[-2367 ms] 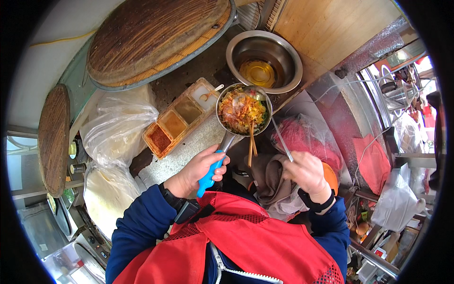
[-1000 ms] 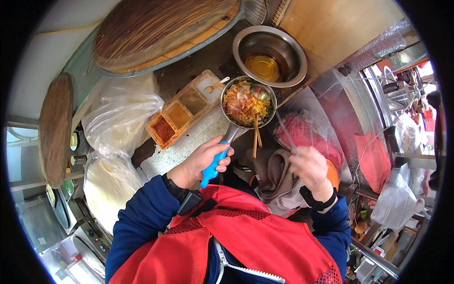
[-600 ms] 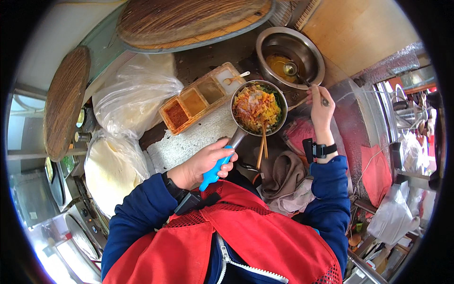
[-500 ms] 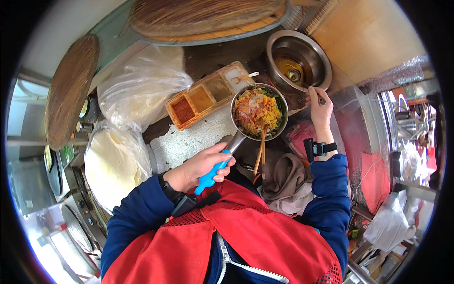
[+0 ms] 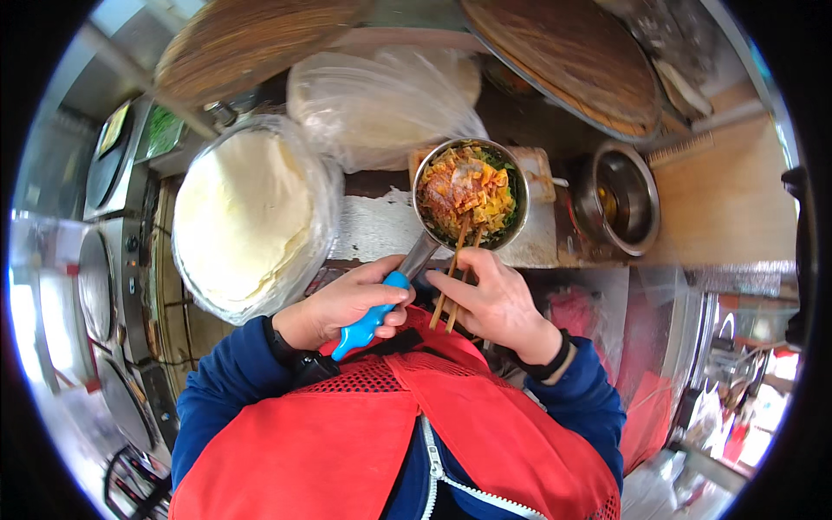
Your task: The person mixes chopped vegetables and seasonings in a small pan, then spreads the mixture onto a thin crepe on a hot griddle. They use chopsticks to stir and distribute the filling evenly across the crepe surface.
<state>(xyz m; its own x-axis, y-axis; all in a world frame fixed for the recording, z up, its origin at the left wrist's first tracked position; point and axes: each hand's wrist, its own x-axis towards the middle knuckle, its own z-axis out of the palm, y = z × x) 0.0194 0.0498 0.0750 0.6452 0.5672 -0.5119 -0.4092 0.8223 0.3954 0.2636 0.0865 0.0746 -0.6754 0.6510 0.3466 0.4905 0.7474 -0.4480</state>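
My left hand (image 5: 347, 302) grips the blue handle (image 5: 367, 317) of a small metal pan (image 5: 518, 192), holding it in front of my chest. The pan is full of chopped yellow, orange and green food (image 5: 466, 191) with red powder on top. My right hand (image 5: 496, 300) holds a pair of wooden chopsticks (image 5: 456, 276), their tips resting in the food at the pan's near rim. Both hands are close together below the pan.
A stack of pale flat pancakes under clear plastic (image 5: 243, 217) lies to the left. A bagged pile (image 5: 381, 95) sits behind the pan. A steel bowl with a little liquid (image 5: 620, 196) stands at the right, beside a wooden board (image 5: 724, 194). Round woven lids (image 5: 572, 57) lie at the back.
My right hand has come back from the steel bowl and picked up the chopsticks at the pan. The view has swung, so the pan now sits over the seasoning tray.
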